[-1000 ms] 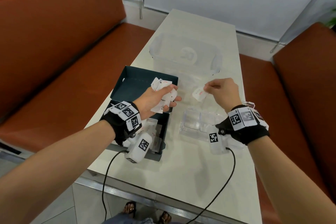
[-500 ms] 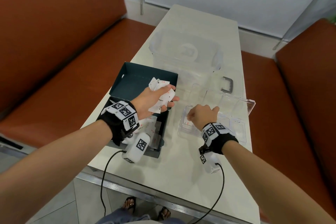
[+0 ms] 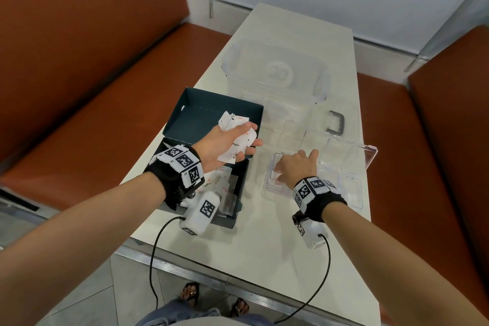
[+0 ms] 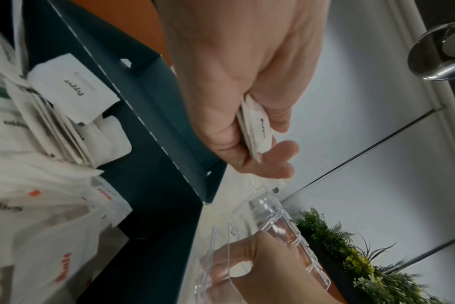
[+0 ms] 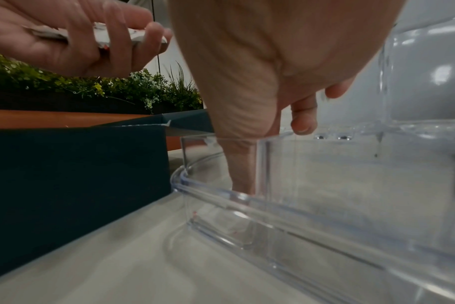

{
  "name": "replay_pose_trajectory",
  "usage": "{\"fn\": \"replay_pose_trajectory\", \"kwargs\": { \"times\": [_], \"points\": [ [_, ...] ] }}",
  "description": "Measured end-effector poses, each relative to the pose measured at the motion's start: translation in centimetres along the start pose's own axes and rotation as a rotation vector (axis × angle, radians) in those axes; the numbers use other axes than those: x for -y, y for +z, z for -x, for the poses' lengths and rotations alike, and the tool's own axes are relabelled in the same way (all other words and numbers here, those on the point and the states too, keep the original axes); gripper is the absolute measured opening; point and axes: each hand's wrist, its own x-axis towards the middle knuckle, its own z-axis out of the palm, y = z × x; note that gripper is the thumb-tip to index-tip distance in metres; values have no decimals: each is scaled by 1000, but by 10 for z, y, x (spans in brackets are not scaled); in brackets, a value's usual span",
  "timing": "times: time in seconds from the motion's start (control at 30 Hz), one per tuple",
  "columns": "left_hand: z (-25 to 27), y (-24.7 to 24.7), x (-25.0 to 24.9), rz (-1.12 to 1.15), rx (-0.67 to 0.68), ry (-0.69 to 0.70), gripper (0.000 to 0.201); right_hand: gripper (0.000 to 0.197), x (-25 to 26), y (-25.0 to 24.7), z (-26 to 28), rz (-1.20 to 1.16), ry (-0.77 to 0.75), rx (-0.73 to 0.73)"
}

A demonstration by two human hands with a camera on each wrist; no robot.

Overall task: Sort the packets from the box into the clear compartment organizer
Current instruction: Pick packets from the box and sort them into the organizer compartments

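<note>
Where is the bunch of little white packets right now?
In the head view, the bunch of packets is gripped in the left hand, above the dark box, left of the clear organizer.

the compartment organizer point(image 3: 353, 190) at centre right of the head view is clear hard plastic, glossy, with bright glints along its rim; its raised lid point(image 3: 344, 148) is the same clear plastic. the box point(image 3: 201, 116) left of it is matt dark teal cardboard with pale cut edges. the packets point(image 3: 239, 140) held in the left hand point(image 3: 225, 144) are thin white paper, creased and printed, as are the packets in the box point(image 4: 73, 90). the surface point(image 3: 264, 254) is pale, smooth and faintly shiny. the benches point(image 3: 79, 66) are covered in smooth rust-brown leather-like upholstery. the wrist bands point(image 3: 182, 169) are black cloth with matt printed tags.
</note>
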Motion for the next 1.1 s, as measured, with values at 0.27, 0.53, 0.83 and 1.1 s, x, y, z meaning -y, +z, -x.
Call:
{"fn": "replay_pose_trajectory", "kwargs": {
  "times": [0.27, 0.53, 0.83, 1.1],
  "points": [
    [0, 4, 1, -11, -24, -12, 21, 26, -2, -5, 7, -64, -23, -7],
    [0, 14, -4, 71, -43, -156, 51, 18, -13, -67, 31, -900, 52, -374],
    [5, 26, -5, 140, 24, -165, 30, 11, 10, -80, 42, -1335, 19, -336],
    [6, 24, -7, -56, -41, 23, 27, 8, -5, -85, 46, -1795, 135, -137]
  ]
}}
